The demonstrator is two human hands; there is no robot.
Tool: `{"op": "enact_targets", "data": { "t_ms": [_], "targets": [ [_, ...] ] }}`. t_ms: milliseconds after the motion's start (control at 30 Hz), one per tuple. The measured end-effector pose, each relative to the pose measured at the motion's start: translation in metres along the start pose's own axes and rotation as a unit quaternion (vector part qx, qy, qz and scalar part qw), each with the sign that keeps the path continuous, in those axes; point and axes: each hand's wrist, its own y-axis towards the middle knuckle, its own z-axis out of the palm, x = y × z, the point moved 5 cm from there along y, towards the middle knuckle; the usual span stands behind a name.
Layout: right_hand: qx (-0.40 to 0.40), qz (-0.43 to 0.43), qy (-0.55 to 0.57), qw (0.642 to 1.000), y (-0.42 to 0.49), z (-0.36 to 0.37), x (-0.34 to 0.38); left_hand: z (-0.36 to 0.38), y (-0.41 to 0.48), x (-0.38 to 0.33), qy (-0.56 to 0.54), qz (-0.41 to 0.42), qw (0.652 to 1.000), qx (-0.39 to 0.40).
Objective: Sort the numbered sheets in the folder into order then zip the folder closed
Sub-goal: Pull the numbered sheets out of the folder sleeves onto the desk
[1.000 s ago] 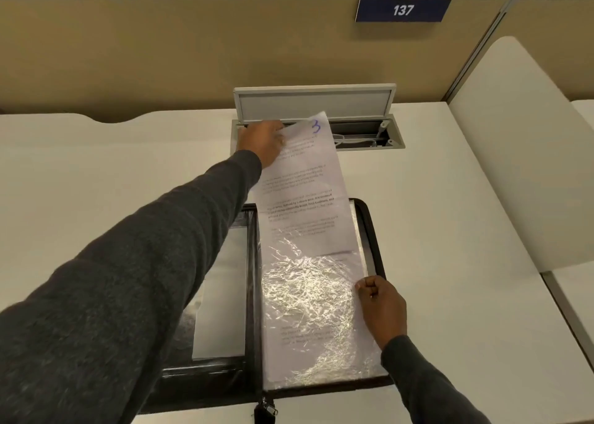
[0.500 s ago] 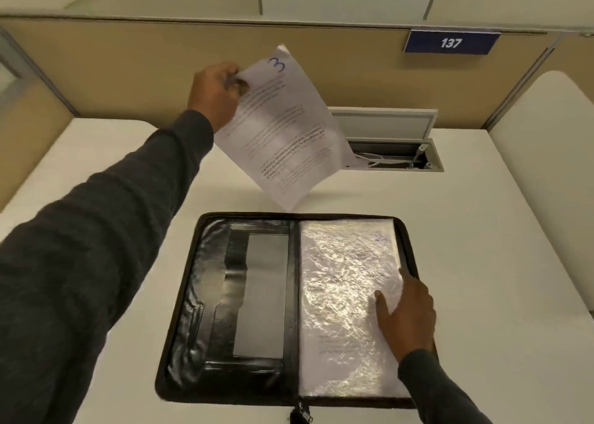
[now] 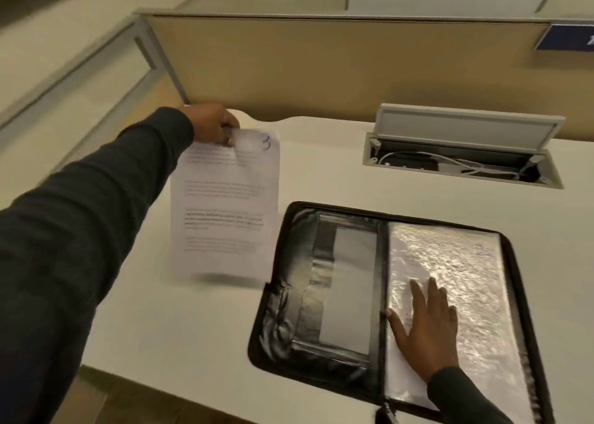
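The left hand (image 3: pixel 213 124) pinches the top edge of the sheet marked 3 (image 3: pixel 225 205), which hangs over the white bench (image 3: pixel 193 327) just left of the open black zip folder (image 3: pixel 289 295). The right hand (image 3: pixel 424 324) lies flat with fingers straight on the crinkled plastic sleeve (image 3: pixel 466 279) in the folder's right half. Behind the folder, a cable hatch (image 3: pixel 463 147) stands open.

Sheet (image 3: pixel 225 205), centre left: bore a handwritten "3" at its top right corner; printed lines were too blurred to read. Blue sign (image 3: pixel 565 38), upper right: lettering was cut off, unreadable.
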Motion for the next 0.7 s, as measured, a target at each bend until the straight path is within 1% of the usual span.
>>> {"op": "enact_targets", "data": {
  "t_ms": [67, 167, 233, 333, 467, 533, 600, 700],
  "targets": [
    [0.018, -0.001, -0.009, 1.0, -0.002, 0.007, 0.008, 0.03, 0.0, 0.02, 0.024, -0.015, 0.998, 0.051],
    [0.025, 0.005, -0.013, 1.0, -0.003, 0.012, 0.012, 0.079, 0.004, 0.045, 0.049, -0.037, 0.992, 0.11],
    [0.022, 0.005, -0.024, 0.999, -0.002, 0.014, 0.011, 0.111, 0.007, 0.064, 0.048, -0.055, 0.989, 0.128],
    [0.023, 0.003, -0.034, 0.999, -0.002, 0.016, 0.009, 0.152, 0.012, 0.086, 0.048, -0.063, 0.989, 0.127],
    [0.024, 0.005, -0.038, 0.999, -0.004, 0.016, 0.009, 0.188, 0.021, 0.104, 0.051, -0.076, 0.99, 0.104],
    [0.022, 0.006, -0.036, 0.999, -0.004, 0.016, 0.01, 0.199, 0.022, 0.106, 0.061, -0.07, 0.993, 0.076],
    [0.024, 0.006, -0.035, 0.999, -0.005, 0.017, 0.011, 0.207, 0.019, 0.105, 0.05, -0.063, 0.997, 0.021],
    [0.027, 0.009, -0.027, 0.999, -0.006, 0.016, 0.012, 0.221, -0.002, 0.097, -0.03, -0.077, 0.992, -0.091]
  ]
}}
